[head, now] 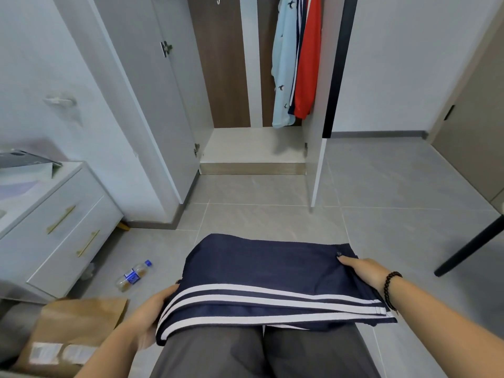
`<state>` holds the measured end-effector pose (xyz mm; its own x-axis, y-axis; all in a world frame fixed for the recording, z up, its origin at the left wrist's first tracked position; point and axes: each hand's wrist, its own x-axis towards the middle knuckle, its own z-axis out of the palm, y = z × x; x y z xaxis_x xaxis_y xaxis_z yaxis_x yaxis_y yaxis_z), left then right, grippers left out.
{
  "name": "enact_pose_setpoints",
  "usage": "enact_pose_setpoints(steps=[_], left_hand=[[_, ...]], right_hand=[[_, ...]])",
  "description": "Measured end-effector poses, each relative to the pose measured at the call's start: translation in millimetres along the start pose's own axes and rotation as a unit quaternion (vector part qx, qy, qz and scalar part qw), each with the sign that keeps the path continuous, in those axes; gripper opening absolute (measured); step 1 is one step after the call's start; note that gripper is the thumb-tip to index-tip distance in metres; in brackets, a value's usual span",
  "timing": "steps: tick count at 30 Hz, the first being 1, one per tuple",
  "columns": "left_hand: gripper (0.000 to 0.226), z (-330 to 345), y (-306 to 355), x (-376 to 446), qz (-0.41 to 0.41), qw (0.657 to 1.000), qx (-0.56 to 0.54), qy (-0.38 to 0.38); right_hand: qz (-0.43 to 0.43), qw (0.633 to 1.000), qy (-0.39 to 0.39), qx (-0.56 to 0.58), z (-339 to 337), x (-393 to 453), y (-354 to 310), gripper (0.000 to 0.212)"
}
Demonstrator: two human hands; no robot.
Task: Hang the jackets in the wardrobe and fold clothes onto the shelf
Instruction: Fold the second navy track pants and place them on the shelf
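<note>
I hold the folded navy garment [261, 279] on my lap, left hand [148, 317] and right hand [365, 271] fingers clamped on its edges, wardrobe [253, 148] far.

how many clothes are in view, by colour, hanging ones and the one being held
Light blue, hanging: 1, the patterned shirt
Navy with white stripes, hanging: 1, a striped garment
Red, hanging: 1, the red jacket
Navy with white stripes, folded across the lap: 1, the folded garment
Total: 4
</note>
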<state>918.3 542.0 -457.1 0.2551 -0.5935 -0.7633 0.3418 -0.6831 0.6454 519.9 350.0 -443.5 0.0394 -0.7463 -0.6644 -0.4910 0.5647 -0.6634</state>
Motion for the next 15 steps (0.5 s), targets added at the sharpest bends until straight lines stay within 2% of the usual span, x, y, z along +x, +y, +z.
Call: enact_pose_setpoints(steps=[3,5,7,9,10,11,15], left_hand=[[0.02,-15.3,12.2,-4.5,0.095,0.993,-0.001,0.074],[0.015,-27.5,27.8,-4.8,0.127,0.986,0.008,0.108],[0.016,-32.9,35.9,-8.0,0.131,0.979,0.107,0.115],[0.017,-32.0,35.5,-9.3,0.132,0.96,0.23,0.089],[0.017,-28.9,36.5,-11.3,0.13,0.955,0.256,0.08],[0.019,-27.2,38.5,-13.4,0.136,0.956,0.251,0.065],[0.026,-14.9,56.2,-32.0,0.201,0.974,0.106,0.026]], right_hand=[[-0.037,0.999,0.019,-0.009,-8.8,0.0,-0.9,0.04],[-0.07,0.997,0.032,0.024,-18.9,-3.3,-9.4,0.036],[-0.088,0.995,0.041,0.022,-27.8,-7.1,-18.6,0.033],[-0.098,0.994,0.053,-0.01,-32.9,-8.3,-26.5,0.032],[-0.102,0.993,0.055,-0.023,-34.4,-8.5,-30.0,0.032],[-0.103,0.993,0.057,-0.031,-35.8,-9.1,-33.3,0.033],[-0.106,0.992,0.064,-0.04,-41.0,-17.1,-51.9,0.037]])
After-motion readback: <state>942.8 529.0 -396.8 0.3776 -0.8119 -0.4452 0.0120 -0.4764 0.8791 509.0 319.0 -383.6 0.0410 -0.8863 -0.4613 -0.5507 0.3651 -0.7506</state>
